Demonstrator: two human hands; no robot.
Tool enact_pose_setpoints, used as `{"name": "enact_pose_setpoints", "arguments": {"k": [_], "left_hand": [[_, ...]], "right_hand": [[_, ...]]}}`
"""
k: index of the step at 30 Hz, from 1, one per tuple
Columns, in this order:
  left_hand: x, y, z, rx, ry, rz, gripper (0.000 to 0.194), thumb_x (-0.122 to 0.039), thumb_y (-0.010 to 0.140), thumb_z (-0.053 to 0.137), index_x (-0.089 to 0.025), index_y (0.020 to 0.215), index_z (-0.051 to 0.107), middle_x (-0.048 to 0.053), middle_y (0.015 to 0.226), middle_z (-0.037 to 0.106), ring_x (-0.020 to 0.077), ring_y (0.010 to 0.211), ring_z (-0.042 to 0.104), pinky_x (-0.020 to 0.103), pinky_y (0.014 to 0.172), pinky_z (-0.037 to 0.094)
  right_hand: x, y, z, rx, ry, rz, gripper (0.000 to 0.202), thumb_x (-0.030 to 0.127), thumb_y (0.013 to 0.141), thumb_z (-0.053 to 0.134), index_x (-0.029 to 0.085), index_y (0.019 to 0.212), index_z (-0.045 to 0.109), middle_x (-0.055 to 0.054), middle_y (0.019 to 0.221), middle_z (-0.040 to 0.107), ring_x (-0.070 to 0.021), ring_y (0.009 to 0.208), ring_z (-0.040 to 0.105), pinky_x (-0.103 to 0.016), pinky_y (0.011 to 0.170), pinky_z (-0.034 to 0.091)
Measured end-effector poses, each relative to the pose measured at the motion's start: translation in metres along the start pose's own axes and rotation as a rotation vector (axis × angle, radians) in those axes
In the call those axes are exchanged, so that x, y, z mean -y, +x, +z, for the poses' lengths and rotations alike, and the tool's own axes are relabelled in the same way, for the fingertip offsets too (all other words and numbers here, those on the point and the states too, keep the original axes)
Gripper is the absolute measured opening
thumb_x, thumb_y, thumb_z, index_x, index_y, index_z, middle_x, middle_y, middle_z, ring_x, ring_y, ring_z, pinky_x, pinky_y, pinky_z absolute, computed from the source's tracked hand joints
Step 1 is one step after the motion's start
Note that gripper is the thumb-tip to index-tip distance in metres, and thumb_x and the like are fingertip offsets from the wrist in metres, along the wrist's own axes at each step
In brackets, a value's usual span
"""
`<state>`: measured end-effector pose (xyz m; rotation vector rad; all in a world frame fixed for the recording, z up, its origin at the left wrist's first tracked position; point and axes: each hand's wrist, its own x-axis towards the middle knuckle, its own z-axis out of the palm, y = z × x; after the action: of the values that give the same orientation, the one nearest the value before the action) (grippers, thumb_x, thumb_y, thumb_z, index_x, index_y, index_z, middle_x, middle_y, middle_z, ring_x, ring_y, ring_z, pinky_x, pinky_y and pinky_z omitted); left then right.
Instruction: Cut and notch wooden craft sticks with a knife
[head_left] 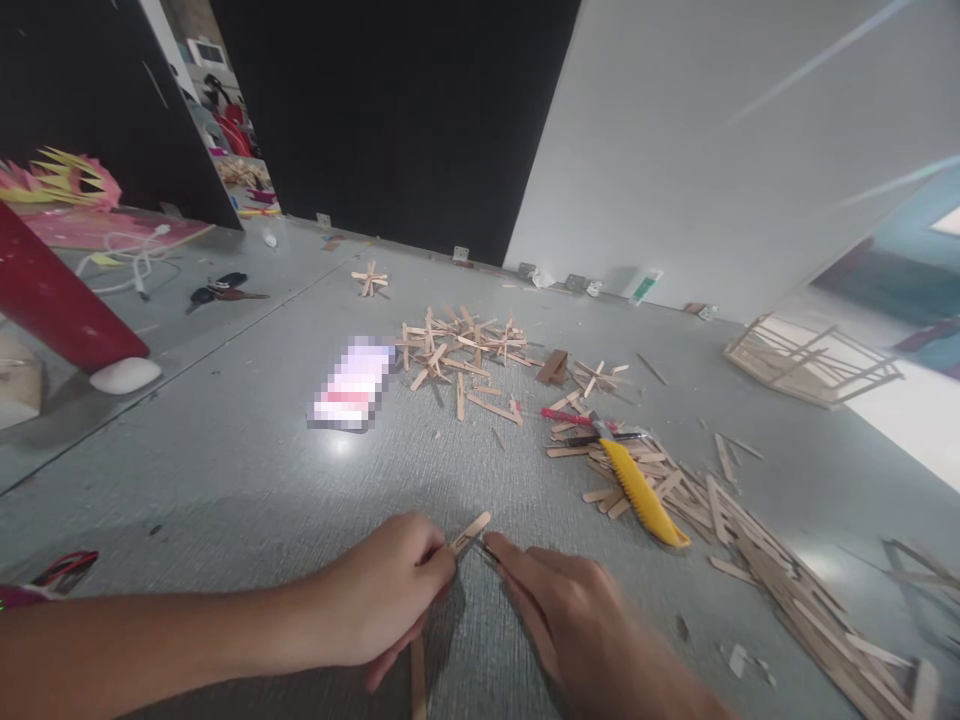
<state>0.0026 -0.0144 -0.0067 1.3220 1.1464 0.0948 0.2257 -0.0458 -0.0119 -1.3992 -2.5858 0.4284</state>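
Note:
Pinched between thumb and fingers of my left hand [409, 585] is a wooden craft stick [478, 524], its rounded end pointing up and right. A small dark outline marks the stick. My right hand [574, 610] is closed around a thin tool with a dark, narrow tip [489, 549], which points at the stick; most of it is hidden, so its kind does not show. Below my left hand another craft stick [418, 680] sticks out toward me; whether it is held or lying there I cannot tell. To the right lies a yellow-handled cutter [641, 490] on loose sticks.
Craft sticks joined into star-like shapes [469, 340] form a heap mid-table, with one star [370, 279] farther back. Loose sticks [780, 590] spread along the right. A phone [352, 385], keys [225, 290], a red cylinder [64, 300] and a stick frame [814, 360] stand around.

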Motion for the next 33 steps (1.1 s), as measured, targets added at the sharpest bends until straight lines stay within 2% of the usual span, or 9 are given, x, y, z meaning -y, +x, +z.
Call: {"name": "enact_pose_setpoints", "arguments": {"k": [4,10,15,19,24,29,33], "left_hand": [[-0.003,-0.002,-0.001,0.001,0.029,-0.02,0.041,-0.03,0.101,0.04,-0.023,0.061,0.039,-0.008,0.034,0.039,0.007,0.025,0.038,0.014,0.03,0.024],[0.005,0.001,0.003,-0.033,0.041,0.006,0.049,-0.057,0.106,0.031,-0.024,0.072,0.042,-0.009,0.037,0.038,0.0087,0.025,0.037,0.016,0.026,0.02],[0.012,0.002,0.006,-0.083,0.09,0.073,0.047,-0.063,0.105,0.031,-0.024,0.081,0.043,-0.011,0.038,0.034,0.0092,0.026,0.037,0.015,0.025,0.019],[0.013,0.002,0.009,-0.12,0.092,0.105,0.05,-0.067,0.103,0.03,-0.024,0.086,0.046,-0.011,0.039,0.035,0.0101,0.026,0.038,0.015,0.023,0.02],[0.019,0.006,0.01,-0.156,0.097,0.085,0.053,-0.069,0.103,0.027,-0.023,0.09,0.048,-0.01,0.037,0.039,0.0117,0.026,0.042,0.015,0.024,0.023],[0.017,0.009,-0.003,-0.256,0.296,0.112,0.051,-0.065,0.103,0.031,-0.023,0.076,0.044,-0.009,0.04,0.04,0.0118,0.027,0.048,0.016,0.025,0.024],[0.009,0.008,-0.009,-0.212,0.302,0.127,0.051,-0.063,0.104,0.029,-0.024,0.074,0.042,-0.009,0.038,0.04,0.0115,0.027,0.048,0.015,0.027,0.026]], "right_hand": [[0.001,0.001,0.0,0.06,-0.041,0.004,0.05,0.006,0.099,0.039,0.017,0.144,0.057,-0.004,0.08,0.072,-0.0171,0.068,0.071,-0.027,0.065,0.058],[0.0,0.0,0.002,0.149,-0.115,0.009,0.067,-0.004,0.085,0.046,0.013,0.149,0.05,-0.007,0.088,0.073,-0.0201,0.073,0.073,-0.03,0.066,0.06],[0.004,0.0,-0.001,0.144,-0.154,-0.002,0.075,-0.004,0.078,0.049,0.011,0.151,0.046,-0.01,0.095,0.074,-0.0227,0.075,0.074,-0.031,0.063,0.059],[0.009,0.005,-0.001,0.134,-0.193,0.042,0.071,-0.004,0.081,0.047,0.012,0.149,0.048,-0.01,0.095,0.073,-0.0251,0.076,0.075,-0.034,0.062,0.06],[0.008,0.008,0.012,0.106,-0.216,0.066,0.069,-0.004,0.085,0.047,0.015,0.151,0.045,-0.007,0.094,0.072,-0.0244,0.075,0.076,-0.034,0.061,0.057],[0.009,0.014,0.018,0.1,-0.313,0.071,0.073,-0.005,0.083,0.05,0.015,0.152,0.042,-0.008,0.097,0.073,-0.0244,0.073,0.075,-0.031,0.056,0.053],[0.013,0.018,0.015,0.103,-0.344,0.127,0.074,-0.005,0.084,0.049,0.018,0.153,0.04,-0.008,0.097,0.073,-0.0234,0.071,0.075,-0.03,0.056,0.05]]}}
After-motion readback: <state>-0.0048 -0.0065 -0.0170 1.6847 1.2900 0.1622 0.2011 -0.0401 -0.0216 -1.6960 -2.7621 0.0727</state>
